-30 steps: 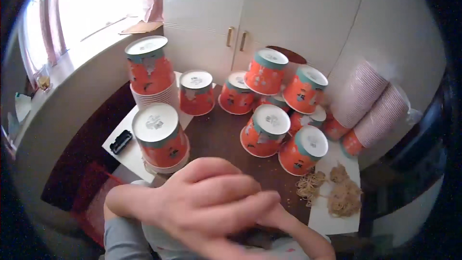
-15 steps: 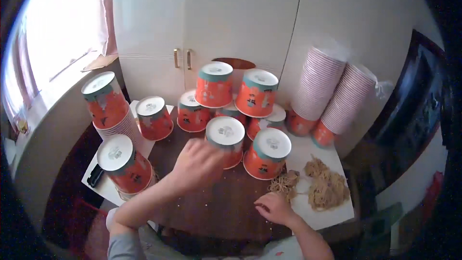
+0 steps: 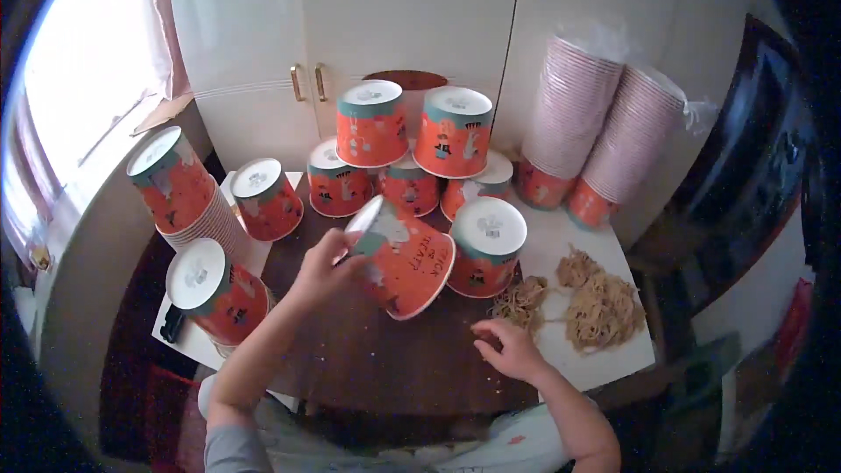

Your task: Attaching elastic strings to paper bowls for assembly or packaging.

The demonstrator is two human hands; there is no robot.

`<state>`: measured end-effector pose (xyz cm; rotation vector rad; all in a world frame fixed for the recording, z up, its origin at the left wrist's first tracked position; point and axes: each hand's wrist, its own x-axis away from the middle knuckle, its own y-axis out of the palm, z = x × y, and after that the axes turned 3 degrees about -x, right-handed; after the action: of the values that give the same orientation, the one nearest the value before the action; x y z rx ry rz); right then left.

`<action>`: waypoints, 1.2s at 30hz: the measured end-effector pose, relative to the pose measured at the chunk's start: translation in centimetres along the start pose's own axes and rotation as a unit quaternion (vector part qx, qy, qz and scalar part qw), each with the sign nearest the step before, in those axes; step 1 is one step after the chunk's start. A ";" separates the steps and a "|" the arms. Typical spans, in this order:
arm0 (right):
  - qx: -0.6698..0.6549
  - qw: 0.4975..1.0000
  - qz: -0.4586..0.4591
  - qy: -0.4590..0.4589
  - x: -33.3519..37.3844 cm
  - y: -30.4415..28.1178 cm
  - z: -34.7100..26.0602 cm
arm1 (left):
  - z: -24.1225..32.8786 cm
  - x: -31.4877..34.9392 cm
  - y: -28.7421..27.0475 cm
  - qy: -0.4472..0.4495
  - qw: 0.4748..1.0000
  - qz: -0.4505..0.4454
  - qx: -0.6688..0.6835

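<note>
My left hand (image 3: 328,270) grips an orange and teal paper bucket (image 3: 405,264) near its base. The bucket is tilted, its wide rim pointing down and to the right and its white bottom at the upper left. Close to its right side, an upside-down paper bucket (image 3: 488,247) stands on the dark brown tabletop (image 3: 412,372). My right hand (image 3: 511,350) hovers over the table's right part with nothing in it, fingers loosely curved and apart. Just beyond it lies a small tangle of tan string (image 3: 520,300), perhaps elastic bands; I cannot tell.
Several upturned buckets stand behind, two of them (image 3: 371,125) raised on others. Tall plastic-wrapped bucket stacks (image 3: 575,114) stand at the back right. A larger tan tangle (image 3: 602,311) lies on the white board (image 3: 626,254). More bucket stacks (image 3: 219,289) line the left, beside a black object (image 3: 172,322).
My left hand has taken hold of the front bucket and tipped it over from upright-on-rim to tilted. My right hand has moved only slightly. The whole view has shifted a little.
</note>
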<state>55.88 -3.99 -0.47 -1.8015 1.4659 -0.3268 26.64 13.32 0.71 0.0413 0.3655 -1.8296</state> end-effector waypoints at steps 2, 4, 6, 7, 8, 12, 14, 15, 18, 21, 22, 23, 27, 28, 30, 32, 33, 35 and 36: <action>-0.108 0.988 0.028 0.106 -0.2 -0.6 -1.2 | 4.2 3.5 -0.2 0.041 0.999 -0.003 -0.016; -0.107 0.988 0.072 0.089 -0.6 -0.2 -1.1 | 2.3 5.5 -1.5 -0.024 0.997 -0.026 0.069; -0.171 0.975 0.118 0.075 -0.8 0.5 0.1 | 2.2 7.2 -1.1 -0.140 0.965 -0.049 0.217; -0.172 0.975 0.117 0.076 -1.1 0.7 0.2 | 3.2 8.3 -0.7 -0.189 0.941 -0.043 0.276; -0.217 0.967 0.102 0.082 -1.4 0.9 0.2 | 1.0 8.6 -0.7 -0.201 0.938 -0.038 0.279; -0.241 0.960 0.036 0.136 -2.5 0.5 -2.7 | 0.4 10.0 -0.6 -0.283 0.886 -0.023 0.368; -0.228 0.961 0.007 0.159 -2.8 0.0 -4.3 | 0.6 10.0 -0.4 -0.336 0.863 -0.031 0.376; -0.251 0.958 0.050 0.127 -3.0 0.0 -5.0 | 0.1 10.1 -0.2 -0.331 0.848 -0.038 0.412; -0.315 0.931 0.124 0.133 -4.1 -0.2 -5.9 | 1.4 10.2 -0.1 -0.335 0.874 -0.044 0.350; -0.296 0.938 0.141 0.116 -4.5 -1.2 -6.1 | 1.4 10.7 -0.2 -0.324 0.906 -0.092 0.257; -0.293 0.940 0.136 0.107 -4.6 -1.6 -6.7 | 1.1 10.8 -0.4 -0.326 0.905 -0.087 0.258; -0.311 0.933 0.138 0.114 -4.7 -1.6 -6.9 | 0.8 10.8 -0.7 -0.271 0.937 -0.096 0.199; -0.292 0.939 0.134 0.122 -4.5 -2.1 -7.5 | 3.4 10.3 -0.9 -0.212 0.964 -0.104 0.125; -0.290 0.941 0.120 0.125 -4.4 -2.1 -7.5 | 3.8 10.4 -1.0 -0.194 0.963 -0.123 0.139; -0.289 0.943 0.104 0.130 -4.3 -2.1 -7.6 | 5.4 10.6 -1.0 -0.215 0.957 -0.124 0.151; -0.269 0.950 0.095 0.129 -4.4 -1.9 -8.1 | 5.9 10.8 -1.1 -0.237 0.951 -0.119 0.162; -0.271 0.950 0.092 0.128 -4.4 -1.9 -8.3 | 6.0 10.8 -1.2 -0.205 0.961 -0.123 0.141; -0.225 0.962 0.095 0.122 -4.3 -1.9 -8.6 | 6.1 10.9 -1.3 -0.175 0.970 -0.123 0.119; -0.226 0.962 0.091 0.121 -4.4 -1.7 -8.6 | 6.1 11.0 -1.3 -0.175 0.969 -0.121 0.129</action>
<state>50.39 -3.37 7.58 -2.0083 1.9908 -0.1241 23.20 1.75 4.46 -0.1516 -0.1241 -2.0695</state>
